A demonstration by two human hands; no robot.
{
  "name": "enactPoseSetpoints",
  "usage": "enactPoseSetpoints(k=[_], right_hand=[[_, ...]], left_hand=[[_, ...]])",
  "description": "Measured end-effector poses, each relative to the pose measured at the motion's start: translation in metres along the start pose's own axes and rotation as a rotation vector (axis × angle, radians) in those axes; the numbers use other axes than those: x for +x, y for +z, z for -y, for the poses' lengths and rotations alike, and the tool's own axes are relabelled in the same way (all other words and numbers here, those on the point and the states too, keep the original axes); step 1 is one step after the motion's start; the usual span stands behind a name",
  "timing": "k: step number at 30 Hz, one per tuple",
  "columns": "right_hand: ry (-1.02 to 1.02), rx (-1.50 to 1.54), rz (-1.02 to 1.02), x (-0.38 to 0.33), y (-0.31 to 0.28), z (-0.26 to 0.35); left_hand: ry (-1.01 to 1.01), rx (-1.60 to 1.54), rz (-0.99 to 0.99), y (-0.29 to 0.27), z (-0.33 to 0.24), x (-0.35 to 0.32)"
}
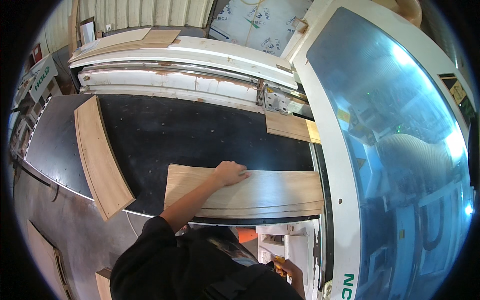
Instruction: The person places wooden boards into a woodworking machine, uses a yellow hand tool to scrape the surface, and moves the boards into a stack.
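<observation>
A light wood-grain board (270, 190) lies lengthwise along the near side of the black machine bed (195, 125). A second, thin wood edge shows beneath its near side. My left hand (231, 173) is closed at the board's far edge, its fingers bent over that edge. Low on the right, close to my body, my right hand (292, 272) is closed around a small yellow-and-dark object (281, 271). Fingers and sleeve hide most of that object, so its kind does not show.
Another wood board (102, 157) lies crosswise at the left, overhanging the near edge. A smaller wood piece (290, 126) sits by the gantry. The machine's white hood with blue window (395, 130) rises at the right. Flat panels (135, 41) rest on the back rail.
</observation>
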State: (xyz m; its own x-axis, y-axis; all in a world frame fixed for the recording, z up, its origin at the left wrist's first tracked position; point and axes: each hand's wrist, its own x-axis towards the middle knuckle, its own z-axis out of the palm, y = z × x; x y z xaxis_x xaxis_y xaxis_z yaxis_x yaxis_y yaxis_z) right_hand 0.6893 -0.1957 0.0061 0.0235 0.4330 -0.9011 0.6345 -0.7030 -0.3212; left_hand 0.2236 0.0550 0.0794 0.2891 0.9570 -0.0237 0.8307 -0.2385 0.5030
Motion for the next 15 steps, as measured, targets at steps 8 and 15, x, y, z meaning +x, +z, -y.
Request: enactPoseSetpoints(k=[8, 15], right_hand=[[-0.144, 0.011, -0.137, -0.001, 0.049, -0.060], [-0.060, -0.150, 0.032, 0.076, 0.043, -0.017]], left_hand=[[0.040, -0.029, -0.056, 0.005, 0.002, 0.001], [0.018, 0.012, -0.040, 0.003, 0.004, -0.002]])
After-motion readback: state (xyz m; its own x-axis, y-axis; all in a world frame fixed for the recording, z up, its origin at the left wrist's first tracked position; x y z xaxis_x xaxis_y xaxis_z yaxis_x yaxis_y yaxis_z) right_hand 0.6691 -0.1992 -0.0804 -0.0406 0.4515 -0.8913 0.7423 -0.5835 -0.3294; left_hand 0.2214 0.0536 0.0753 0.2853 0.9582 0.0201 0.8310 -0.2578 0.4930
